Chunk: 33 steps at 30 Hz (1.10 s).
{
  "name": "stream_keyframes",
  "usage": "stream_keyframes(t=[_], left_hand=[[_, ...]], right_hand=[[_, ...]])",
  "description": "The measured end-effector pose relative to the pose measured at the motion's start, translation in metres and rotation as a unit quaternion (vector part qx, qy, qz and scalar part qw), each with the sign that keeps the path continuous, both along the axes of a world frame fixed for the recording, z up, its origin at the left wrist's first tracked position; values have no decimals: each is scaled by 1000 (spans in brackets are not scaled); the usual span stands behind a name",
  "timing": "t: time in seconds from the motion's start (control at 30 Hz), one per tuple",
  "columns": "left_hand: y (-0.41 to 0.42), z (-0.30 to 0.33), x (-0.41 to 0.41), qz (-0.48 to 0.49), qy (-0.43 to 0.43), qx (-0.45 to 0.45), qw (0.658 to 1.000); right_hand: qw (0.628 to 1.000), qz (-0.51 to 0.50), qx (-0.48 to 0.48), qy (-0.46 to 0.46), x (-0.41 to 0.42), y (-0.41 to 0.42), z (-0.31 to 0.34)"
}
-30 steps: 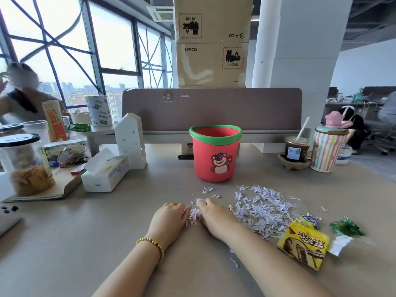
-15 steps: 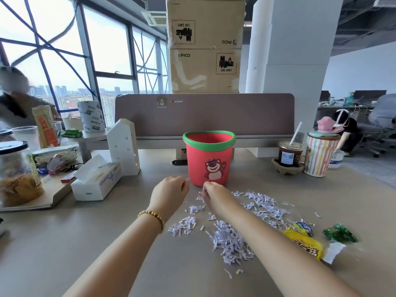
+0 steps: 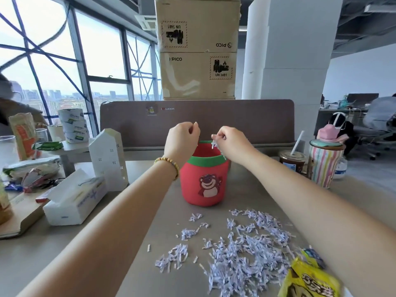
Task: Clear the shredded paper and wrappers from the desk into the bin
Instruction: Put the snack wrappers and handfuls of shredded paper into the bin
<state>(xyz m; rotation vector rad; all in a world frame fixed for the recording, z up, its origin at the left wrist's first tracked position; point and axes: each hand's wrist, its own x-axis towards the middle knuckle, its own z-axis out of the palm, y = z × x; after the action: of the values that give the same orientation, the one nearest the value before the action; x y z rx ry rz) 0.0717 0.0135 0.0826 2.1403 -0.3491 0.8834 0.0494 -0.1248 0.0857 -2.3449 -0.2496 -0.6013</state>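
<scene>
Bin point(image 3: 204, 185): coral-red body, green rim, pink-brown bear printed on the front. Shredded paper point(image 3: 242, 251): pale lilac-white strips. Wrapper point(image 3: 308, 279): bright yellow with dark lettering. Worktop point(image 3: 128, 264): plain grey-beige. Tumbler point(image 3: 322, 166): vertical pastel stripes, teal lid. Tissue box point(image 3: 75, 200): white with blue print. Bracelet point(image 3: 169, 162): golden-yellow beads. Divider panel point(image 3: 246, 121): brown-grey. Cardboard boxes point(image 3: 198, 48): tan, black markings.
</scene>
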Motion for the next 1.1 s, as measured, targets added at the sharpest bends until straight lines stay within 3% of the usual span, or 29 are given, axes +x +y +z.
stream_keyframes(t=[0.27, 0.47, 0.7, 0.77, 0.9, 1.1], left_hand=[[-38, 1, 70, -1, 28, -37, 999], [-44, -10, 94, 67, 94, 92, 989], [-25, -13, 99, 83, 92, 150, 981], [-22, -16, 96, 80, 94, 157, 980], [-18, -20, 92, 81, 104, 157, 979], [-12, -18, 74, 74, 108, 163, 978]], right_hand=[[1000, -21, -22, 2, 65, -29, 7], [999, -37, -22, 14, 95, -33, -2], [998, -44, 32, 11, 112, -8, -10], [998, -49, 15, 24, 118, 2, -15], [981, -69, -93, 154, 121, 13, -17], [990, -47, -87, 105, 100, 4, -17]])
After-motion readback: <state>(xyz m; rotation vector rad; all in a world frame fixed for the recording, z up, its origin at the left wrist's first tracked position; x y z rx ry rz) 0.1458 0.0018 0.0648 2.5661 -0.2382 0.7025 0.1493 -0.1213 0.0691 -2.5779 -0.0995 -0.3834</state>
